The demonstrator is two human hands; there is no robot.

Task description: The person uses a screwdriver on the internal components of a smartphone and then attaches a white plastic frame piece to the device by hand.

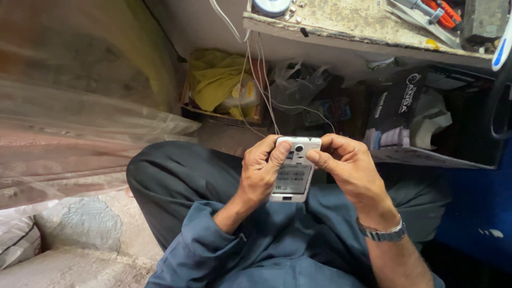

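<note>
I hold a small white phone (293, 178) over my lap, back side up, its cover off so the battery and a round camera lens show. My left hand (261, 173) grips its left edge, thumb pressed on the top near the lens. My right hand (346, 168) holds the right edge, thumb touching the upper back of the phone. A metal wristwatch (383, 232) sits on my right wrist. My legs are in dark trousers and my sleeves are blue.
A worn workbench (352, 26) sits above, with red-handled pliers (445, 13) and a tape roll (271, 6) on it. White wires (261, 80) hang down from it. Below are a yellow cloth (216, 77), plastic bags and a dark box (405, 106). Clear plastic sheeting (80, 128) lies at left.
</note>
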